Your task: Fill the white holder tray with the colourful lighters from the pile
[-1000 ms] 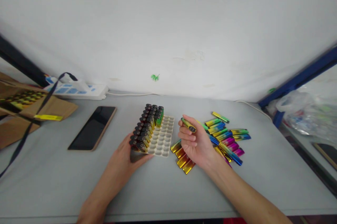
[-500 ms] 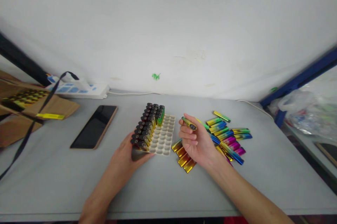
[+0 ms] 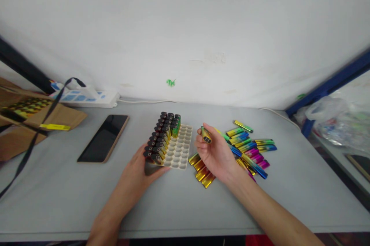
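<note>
At the table's middle lies a pale tray (image 3: 180, 153) with rows of round hollows. Black-capped shiny tubes (image 3: 157, 138) stand upright in its left columns; hollows on the right hold nothing. My left hand (image 3: 138, 174) is closed around the tray's near left corner, thumb along the front edge. Just right of the tray, my raised right hand (image 3: 215, 153) is closed on a shiny gold tube (image 3: 206, 135), its end facing me. Beneath and beyond that hand lies a loose pile of metallic tubes (image 3: 254, 161) in gold, green, blue, magenta and orange.
A dark phone (image 3: 103, 138) lies left of the tray. Behind it sits a white power strip (image 3: 98, 100) with a cable along the wall. An open cardboard box (image 3: 68, 113) with a black strap stands far left. Clear plastic bags (image 3: 332, 118) are beyond the blue post at right.
The gold tube has turned in my right hand, so its end now points more toward me. My left hand and the tray have stayed in place.
</note>
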The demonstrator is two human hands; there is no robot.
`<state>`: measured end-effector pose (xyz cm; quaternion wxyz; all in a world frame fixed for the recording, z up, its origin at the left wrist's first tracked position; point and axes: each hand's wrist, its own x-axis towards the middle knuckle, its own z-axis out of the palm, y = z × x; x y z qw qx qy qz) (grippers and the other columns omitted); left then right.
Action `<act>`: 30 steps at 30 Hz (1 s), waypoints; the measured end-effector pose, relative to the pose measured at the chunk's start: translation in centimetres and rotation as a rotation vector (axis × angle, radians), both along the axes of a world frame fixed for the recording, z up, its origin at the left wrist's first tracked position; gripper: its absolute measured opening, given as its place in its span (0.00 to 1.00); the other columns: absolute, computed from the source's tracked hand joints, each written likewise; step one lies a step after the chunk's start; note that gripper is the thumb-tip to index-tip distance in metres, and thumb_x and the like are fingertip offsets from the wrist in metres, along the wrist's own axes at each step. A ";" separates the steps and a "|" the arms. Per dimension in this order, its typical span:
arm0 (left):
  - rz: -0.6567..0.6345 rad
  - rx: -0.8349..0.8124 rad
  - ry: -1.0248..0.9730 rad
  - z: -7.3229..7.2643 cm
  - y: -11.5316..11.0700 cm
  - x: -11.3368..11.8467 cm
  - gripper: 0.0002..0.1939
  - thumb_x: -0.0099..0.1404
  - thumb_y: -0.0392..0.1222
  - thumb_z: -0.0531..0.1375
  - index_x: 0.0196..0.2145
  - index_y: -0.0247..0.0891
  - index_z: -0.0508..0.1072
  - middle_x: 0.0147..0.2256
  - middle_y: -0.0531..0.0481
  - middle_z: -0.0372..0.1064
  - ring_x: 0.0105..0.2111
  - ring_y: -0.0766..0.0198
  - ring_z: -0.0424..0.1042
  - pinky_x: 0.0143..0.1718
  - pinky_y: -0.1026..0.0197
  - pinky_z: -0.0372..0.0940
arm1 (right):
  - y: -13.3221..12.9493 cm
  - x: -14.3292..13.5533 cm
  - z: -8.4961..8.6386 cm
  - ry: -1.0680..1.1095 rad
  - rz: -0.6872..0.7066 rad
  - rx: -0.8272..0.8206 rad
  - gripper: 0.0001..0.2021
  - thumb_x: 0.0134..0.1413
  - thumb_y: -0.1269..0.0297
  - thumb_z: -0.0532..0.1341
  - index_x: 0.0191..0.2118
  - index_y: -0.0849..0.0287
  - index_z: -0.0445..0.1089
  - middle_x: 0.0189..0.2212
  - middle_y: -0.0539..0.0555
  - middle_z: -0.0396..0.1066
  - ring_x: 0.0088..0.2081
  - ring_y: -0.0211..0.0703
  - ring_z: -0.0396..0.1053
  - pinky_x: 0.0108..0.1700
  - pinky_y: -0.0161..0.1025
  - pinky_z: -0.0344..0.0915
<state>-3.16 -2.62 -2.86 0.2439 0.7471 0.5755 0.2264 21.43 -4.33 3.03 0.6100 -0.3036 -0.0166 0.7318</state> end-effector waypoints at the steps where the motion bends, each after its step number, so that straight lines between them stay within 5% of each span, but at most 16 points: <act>1: -0.005 0.003 -0.003 -0.1 0.0 0.0 0.34 0.59 0.61 0.68 0.57 0.39 0.72 0.52 0.41 0.79 0.53 0.41 0.79 0.57 0.44 0.73 | 0.0 -0.2 -0.2 -0.043 -0.027 0.025 0.10 0.64 0.63 0.69 0.32 0.60 0.72 0.25 0.50 0.75 0.25 0.34 0.71 0.27 0.28 0.72; 5: -0.020 0.012 -0.025 -0.3 0.1 0.0 0.33 0.60 0.60 0.69 0.57 0.39 0.72 0.51 0.41 0.80 0.53 0.42 0.79 0.57 0.43 0.72 | -0.2 -0.7 -0.7 -0.197 -0.055 0.161 0.13 0.57 0.56 0.75 0.35 0.59 0.74 0.36 0.54 0.80 0.37 0.41 0.77 0.44 0.39 0.78; 11: -0.022 0.002 -0.024 -0.5 0.2 0.0 0.34 0.60 0.60 0.68 0.58 0.40 0.72 0.51 0.41 0.79 0.53 0.42 0.79 0.57 0.44 0.73 | -0.4 -1.0 -1.0 -0.404 0.005 0.277 0.17 0.58 0.50 0.74 0.39 0.54 0.70 0.26 0.42 0.64 0.24 0.32 0.62 0.27 0.31 0.69; 15: -0.016 0.005 -0.012 -0.5 0.1 -0.1 0.36 0.59 0.59 0.69 0.60 0.39 0.71 0.53 0.41 0.79 0.54 0.42 0.79 0.56 0.45 0.73 | -0.6 -1.1 -1.6 -0.608 0.077 0.309 0.20 0.61 0.43 0.69 0.42 0.51 0.65 0.26 0.40 0.59 0.20 0.31 0.51 0.19 0.29 0.53; 22: -0.037 0.021 -0.012 -0.3 0.0 0.0 0.37 0.61 0.58 0.69 0.64 0.40 0.69 0.56 0.40 0.77 0.57 0.43 0.77 0.61 0.43 0.71 | -0.7 -0.7 -2.2 -1.137 0.068 0.378 0.30 0.67 0.35 0.58 0.26 0.56 0.59 0.20 0.43 0.51 0.23 0.33 0.47 0.23 0.35 0.45; 30: -0.035 0.004 -0.034 -0.2 0.1 0.0 0.36 0.61 0.57 0.69 0.62 0.39 0.70 0.56 0.40 0.77 0.57 0.43 0.77 0.61 0.42 0.70 | -0.6 -0.6 -2.4 -1.353 0.056 0.218 0.34 0.58 0.32 0.62 0.20 0.52 0.47 0.18 0.43 0.41 0.23 0.32 0.41 0.25 0.38 0.38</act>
